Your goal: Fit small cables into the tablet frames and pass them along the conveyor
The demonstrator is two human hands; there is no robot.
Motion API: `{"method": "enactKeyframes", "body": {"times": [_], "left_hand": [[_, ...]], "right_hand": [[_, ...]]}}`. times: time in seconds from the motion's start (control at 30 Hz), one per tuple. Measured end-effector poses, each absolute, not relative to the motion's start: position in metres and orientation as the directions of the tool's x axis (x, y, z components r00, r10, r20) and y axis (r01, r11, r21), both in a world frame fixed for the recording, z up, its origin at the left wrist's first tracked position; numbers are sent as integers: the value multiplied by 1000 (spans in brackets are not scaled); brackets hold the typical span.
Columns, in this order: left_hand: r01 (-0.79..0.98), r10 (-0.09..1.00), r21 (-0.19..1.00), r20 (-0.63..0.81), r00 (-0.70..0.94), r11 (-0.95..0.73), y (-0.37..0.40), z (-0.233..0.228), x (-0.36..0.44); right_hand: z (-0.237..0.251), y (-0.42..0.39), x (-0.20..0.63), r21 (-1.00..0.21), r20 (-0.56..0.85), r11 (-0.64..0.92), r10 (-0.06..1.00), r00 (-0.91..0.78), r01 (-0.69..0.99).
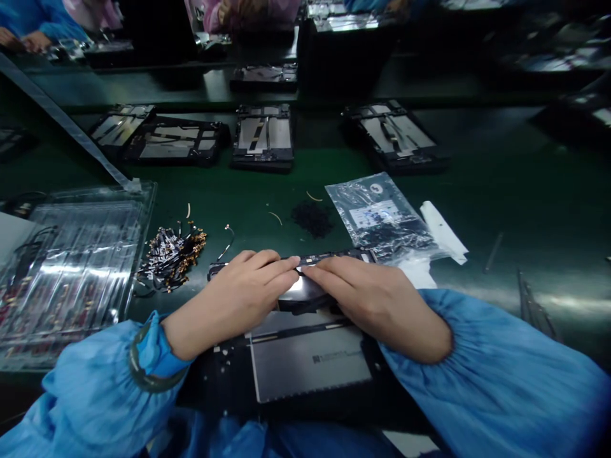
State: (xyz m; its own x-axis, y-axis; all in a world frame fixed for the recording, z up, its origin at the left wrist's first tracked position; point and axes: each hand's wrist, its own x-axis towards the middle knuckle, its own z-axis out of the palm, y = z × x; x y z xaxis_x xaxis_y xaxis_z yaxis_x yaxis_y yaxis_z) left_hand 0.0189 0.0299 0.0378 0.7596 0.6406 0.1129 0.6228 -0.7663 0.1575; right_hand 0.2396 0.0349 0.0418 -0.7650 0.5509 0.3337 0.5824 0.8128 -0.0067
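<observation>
Pressing along the far edge of an open tablet (pixel 305 362), both hands work side by side at the near middle of the green counter (pixel 501 191). The left hand (pixel 233 299) and the right hand (pixel 377 302) lie flat on the tablet, fingertips almost meeting at the edge; neither grip closes around anything, the fingers only push down. The step in hand looks like seating a small part or cable at that edge. I judge the next move calls for firm, even pressure and a check that the part sits flush. A heap of small cables (pixel 169 254) lies just left of the hands, a plastic tray (pixel 71 267) further left, a clear bag (pixel 382 219) to the far right.
</observation>
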Motion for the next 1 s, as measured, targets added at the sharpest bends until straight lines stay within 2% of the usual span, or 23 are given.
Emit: {"method": "enactKeyframes", "body": {"times": [0.17,0.23,0.33,0.43,0.63,1.0], "left_hand": [[596,678,371,142,721,-712,33,38,13],[605,669,322,140,730,-728,34,37,13],[609,632,172,143,762,-774,33,34,15],[611,618,97,155,771,-786,31,32,17],[606,603,31,162,781,-795,30,33,20],[600,595,22,162,787,-799,29,33,21]], "right_hand": [[46,29,248,-34,291,805,575,-765,592],[47,26,252,-12,295,807,567,-769,590],[48,23,256,38,296,807,554,-778,589],[48,23,258,94,308,802,540,-783,590],[38,27,261,186,363,789,498,-788,585],[39,30,261,170,383,800,485,-786,576]]}}
